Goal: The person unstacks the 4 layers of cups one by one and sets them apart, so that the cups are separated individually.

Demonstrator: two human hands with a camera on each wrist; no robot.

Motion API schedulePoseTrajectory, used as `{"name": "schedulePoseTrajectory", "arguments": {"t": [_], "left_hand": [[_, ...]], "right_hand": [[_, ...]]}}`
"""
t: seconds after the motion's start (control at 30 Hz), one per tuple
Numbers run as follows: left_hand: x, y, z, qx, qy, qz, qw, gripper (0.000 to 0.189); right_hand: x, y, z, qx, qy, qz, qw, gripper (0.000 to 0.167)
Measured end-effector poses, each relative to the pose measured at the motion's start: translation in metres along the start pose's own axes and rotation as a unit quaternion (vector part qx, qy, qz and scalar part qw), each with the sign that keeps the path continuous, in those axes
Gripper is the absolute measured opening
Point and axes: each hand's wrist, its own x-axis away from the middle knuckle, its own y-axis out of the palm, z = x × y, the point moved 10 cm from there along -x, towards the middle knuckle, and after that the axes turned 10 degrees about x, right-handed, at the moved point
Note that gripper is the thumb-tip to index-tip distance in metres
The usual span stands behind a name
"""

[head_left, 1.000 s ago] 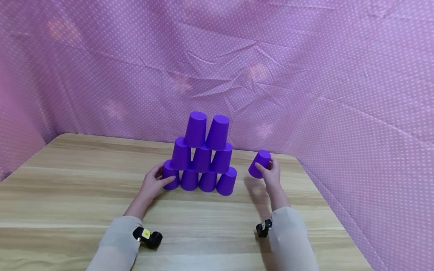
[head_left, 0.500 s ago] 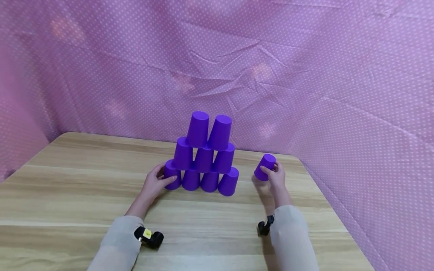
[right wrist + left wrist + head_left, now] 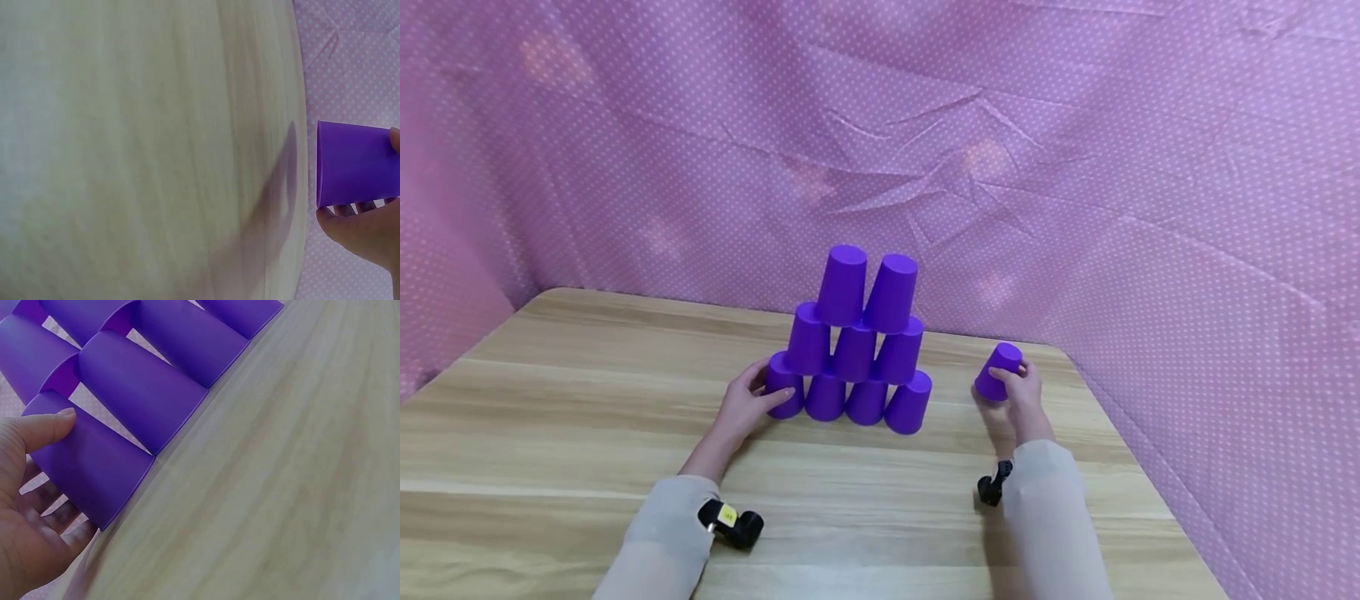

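A pyramid of upside-down purple cups point(image 3: 854, 354) stands mid-table: a bottom row of several, three above, two on top. My left hand point(image 3: 745, 404) holds the bottom row's leftmost cup point(image 3: 94, 462), thumb across its near side and fingers around its outer side. Off to the right of the pyramid, my right hand point(image 3: 1026, 396) grips a separate purple cup point(image 3: 356, 165) from its right side. That cup is mouth down, close over the tabletop, and some of the fingers are hidden behind it.
The wooden table point(image 3: 587, 375) runs back to a pink dotted curtain point(image 3: 700, 150) that hangs behind it and along the right side. A small black camera point(image 3: 730, 525) sits on the left sleeve, another black camera point(image 3: 995, 483) on the right.
My right hand has carried its cup to the right and lower, away from the pyramid. My left hand keeps its hold; the whole scene has shifted slightly rightward in the head view.
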Motion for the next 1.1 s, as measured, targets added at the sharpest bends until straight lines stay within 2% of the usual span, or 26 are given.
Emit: {"name": "schedulePoseTrajectory", "arguments": {"t": [0.37, 0.67, 0.9, 1.0, 1.03, 1.1], "left_hand": [[0.001, 0.001, 0.001, 0.006, 0.006, -0.001, 1.0, 0.062], [-0.001, 0.0, -0.001, 0.002, 0.001, 0.002, 1.0, 0.061], [0.0, 0.001, 0.001, 0.005, 0.002, 0.002, 1.0, 0.062], [0.001, 0.001, 0.002, 0.011, 0.003, 0.003, 0.9999, 0.061], [0.002, 0.002, 0.002, 0.013, 0.004, 0.003, 0.9999, 0.061], [0.002, 0.003, 0.002, 0.015, 0.004, 0.001, 0.9999, 0.061]], "right_hand": [[-0.003, -0.009, 0.013, -0.011, 0.022, 0.027, 0.9993, 0.068], [-0.011, -0.014, 0.018, 0.01, 0.028, 0.036, 0.9989, 0.069], [-0.038, -0.014, 0.038, -0.012, 0.002, 0.005, 0.9999, 0.077], [-0.034, -0.013, 0.035, -0.018, 0.009, -0.001, 0.9998, 0.077], [-0.028, -0.012, 0.032, -0.016, 0.024, -0.004, 0.9996, 0.078], [-0.021, -0.011, 0.026, -0.028, 0.025, -0.017, 0.9992, 0.08]]}}
